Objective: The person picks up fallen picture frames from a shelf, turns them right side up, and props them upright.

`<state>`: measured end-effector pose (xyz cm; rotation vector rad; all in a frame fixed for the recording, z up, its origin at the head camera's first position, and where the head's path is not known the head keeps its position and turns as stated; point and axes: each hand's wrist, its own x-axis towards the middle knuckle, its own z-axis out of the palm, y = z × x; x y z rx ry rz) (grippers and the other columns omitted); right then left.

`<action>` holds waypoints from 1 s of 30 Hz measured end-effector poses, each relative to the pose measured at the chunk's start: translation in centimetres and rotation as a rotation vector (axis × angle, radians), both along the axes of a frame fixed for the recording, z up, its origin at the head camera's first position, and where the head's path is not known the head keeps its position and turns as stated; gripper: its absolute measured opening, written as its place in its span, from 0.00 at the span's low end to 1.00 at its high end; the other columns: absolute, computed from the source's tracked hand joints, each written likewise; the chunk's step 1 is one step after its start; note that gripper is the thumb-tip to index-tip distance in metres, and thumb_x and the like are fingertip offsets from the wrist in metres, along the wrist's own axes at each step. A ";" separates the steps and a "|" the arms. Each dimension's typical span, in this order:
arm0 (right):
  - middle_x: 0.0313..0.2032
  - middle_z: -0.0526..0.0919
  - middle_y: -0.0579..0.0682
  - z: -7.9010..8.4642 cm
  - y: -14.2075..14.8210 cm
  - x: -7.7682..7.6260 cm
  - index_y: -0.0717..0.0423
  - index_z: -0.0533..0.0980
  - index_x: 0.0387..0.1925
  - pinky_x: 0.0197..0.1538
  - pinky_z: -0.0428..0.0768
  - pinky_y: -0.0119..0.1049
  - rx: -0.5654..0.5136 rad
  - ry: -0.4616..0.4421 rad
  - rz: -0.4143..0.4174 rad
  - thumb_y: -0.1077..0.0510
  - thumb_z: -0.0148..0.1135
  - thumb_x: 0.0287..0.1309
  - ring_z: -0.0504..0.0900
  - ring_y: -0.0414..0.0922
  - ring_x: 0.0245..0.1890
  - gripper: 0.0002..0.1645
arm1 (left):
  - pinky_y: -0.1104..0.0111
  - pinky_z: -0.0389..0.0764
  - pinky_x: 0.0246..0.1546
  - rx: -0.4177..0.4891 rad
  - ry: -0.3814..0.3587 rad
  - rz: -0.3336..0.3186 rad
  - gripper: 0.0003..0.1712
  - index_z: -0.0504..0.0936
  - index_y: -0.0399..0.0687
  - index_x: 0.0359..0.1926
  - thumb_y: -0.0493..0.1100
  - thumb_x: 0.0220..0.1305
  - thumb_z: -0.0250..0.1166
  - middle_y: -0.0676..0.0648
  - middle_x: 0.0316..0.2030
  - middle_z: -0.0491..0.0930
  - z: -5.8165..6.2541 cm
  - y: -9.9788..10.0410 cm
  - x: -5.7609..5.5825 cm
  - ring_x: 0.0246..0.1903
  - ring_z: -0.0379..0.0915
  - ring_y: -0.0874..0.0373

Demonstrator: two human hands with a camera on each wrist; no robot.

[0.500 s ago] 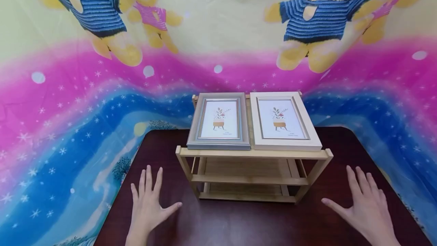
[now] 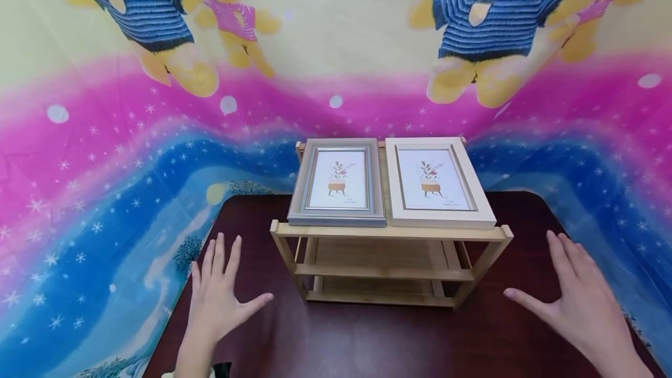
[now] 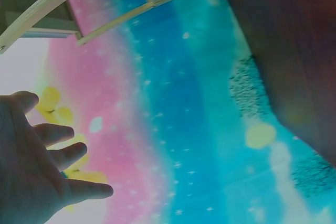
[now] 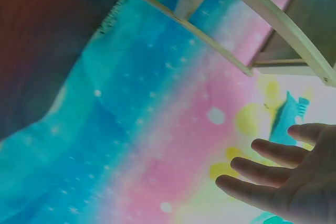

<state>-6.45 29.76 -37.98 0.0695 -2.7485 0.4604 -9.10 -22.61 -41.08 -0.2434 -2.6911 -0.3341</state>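
On the counter (image 2: pixel 362 340), a grey picture frame (image 2: pixel 338 182) and white picture frame (image 2: pixel 438 182) are borne by a wooden rack (image 2: pixel 383 273); left hand (image 2: pixel 216 301) and right hand (image 2: pixel 583 302), fingers spread, are best moved together.

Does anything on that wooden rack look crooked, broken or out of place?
No, nothing stands out. The gray frame and white frame lie face up side by side atop the rack, both pictures the same way up, with no visible damage.
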 end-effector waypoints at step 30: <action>0.48 0.76 0.62 8.6 -8.9 -6.6 0.62 0.73 0.52 0.44 0.68 0.55 -0.156 0.207 0.378 0.49 0.77 0.30 0.70 0.57 0.49 0.44 | 0.51 0.70 0.48 0.412 -0.035 -0.395 0.32 0.56 0.42 0.67 0.45 0.65 0.53 0.36 0.54 0.72 8.7 2.7 -8.4 0.53 0.67 0.45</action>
